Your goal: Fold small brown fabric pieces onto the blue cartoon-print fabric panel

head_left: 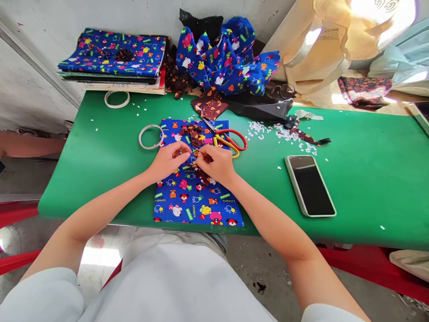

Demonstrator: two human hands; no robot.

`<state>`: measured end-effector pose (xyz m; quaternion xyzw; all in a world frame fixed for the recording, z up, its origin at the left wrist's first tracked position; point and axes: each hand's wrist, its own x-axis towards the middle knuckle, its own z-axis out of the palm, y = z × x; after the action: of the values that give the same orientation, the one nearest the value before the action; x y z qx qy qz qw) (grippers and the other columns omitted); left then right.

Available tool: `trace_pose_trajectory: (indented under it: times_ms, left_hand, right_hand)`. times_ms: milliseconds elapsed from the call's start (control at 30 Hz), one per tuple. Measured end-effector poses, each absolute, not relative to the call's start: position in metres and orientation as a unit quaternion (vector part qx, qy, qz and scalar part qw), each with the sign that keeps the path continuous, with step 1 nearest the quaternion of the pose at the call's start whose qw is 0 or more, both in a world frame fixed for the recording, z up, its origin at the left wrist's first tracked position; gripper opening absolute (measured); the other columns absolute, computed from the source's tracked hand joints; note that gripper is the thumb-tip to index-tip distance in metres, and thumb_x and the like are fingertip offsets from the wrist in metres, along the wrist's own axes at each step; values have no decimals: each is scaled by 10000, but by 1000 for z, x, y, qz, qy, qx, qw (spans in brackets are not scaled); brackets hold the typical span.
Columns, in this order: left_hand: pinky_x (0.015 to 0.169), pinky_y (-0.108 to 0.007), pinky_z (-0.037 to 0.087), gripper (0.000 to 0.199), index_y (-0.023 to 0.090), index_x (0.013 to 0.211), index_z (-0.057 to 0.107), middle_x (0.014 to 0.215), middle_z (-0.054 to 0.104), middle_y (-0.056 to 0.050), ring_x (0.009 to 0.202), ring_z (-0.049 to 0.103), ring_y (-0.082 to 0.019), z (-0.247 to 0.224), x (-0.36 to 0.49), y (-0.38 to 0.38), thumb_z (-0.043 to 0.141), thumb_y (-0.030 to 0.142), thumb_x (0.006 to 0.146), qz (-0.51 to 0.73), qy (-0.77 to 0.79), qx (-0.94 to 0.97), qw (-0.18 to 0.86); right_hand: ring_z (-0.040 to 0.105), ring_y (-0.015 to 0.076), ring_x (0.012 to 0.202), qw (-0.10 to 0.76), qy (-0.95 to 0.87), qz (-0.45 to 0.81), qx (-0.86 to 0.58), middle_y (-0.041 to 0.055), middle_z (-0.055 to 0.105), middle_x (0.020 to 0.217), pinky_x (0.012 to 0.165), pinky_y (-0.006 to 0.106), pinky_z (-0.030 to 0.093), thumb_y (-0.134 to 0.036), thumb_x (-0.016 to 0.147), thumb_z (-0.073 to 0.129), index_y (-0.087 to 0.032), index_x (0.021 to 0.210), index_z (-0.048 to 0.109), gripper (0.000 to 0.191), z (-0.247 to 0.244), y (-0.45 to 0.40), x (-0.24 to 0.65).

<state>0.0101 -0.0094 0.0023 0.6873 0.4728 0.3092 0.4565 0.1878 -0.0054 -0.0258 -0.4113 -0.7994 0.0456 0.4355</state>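
A piece of blue cartoon-print fabric (197, 210) lies flat near the table's front edge. Over its upper half, my left hand (170, 162) is closed, thumb and forefinger close together at the fingertips. Facing it, my right hand (217, 164) is closed in a pinch. Whatever is between the fingertips is too small to make out. Small brown patterned fabric scraps (194, 133) lie on the blue cloth just beyond the hands, and another brown scrap (203, 177) shows below my right hand. Scissors (231, 139) with red and yellow handles rest partly on the cloth, beside my right hand.
Rolls of tape (140, 138) (117, 105) lie left on the green table (100, 179). A phone (311, 185) is at right. White paper bits (256, 129), crumpled blue fabric (228, 62), a fabric-topped stack (114, 58), glasses (284, 91) and a beige bag (311, 49) stand behind.
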Motion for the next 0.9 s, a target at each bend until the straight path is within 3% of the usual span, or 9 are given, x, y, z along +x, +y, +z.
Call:
trace_pose_trajectory:
  times_ms: [200,533,667,900]
  left_hand:
    - [563,-215,375,188,162,865,571,822,579,5,526,451,-58,2,11,-10,529,343,833,292,449,745,397]
    - [627,-227,366,188,162,786,546,717,521,5,645,459,-107,0,9,-10,424,251,897,271,403,821,299]
    - [597,-225,367,176,169,762,548,656,529,24,589,467,-95,3,10,-11,460,259,884,295,419,788,341]
    - [386,-194,302,237,197,766,496,450,414,76,356,359,-62,-2,9,-7,489,402,885,420,466,601,495]
  right_hand:
    - [450,91,471,405,-842,10,-355,-28,509,506,491,205,372,-139,792,465,-198,635,498,171,-27,-7,187]
    - [458,119,527,355,-870,59,-337,-10,514,538,535,234,363,-184,860,432,-195,690,517,191,-25,-8,189]
    - [506,129,569,355,-848,136,-368,14,574,621,573,244,388,-225,886,414,-191,754,548,191,-25,-7,192]
    - [574,139,631,391,-802,191,-408,12,621,669,639,260,427,-239,914,368,-194,847,547,196,-19,-8,192]
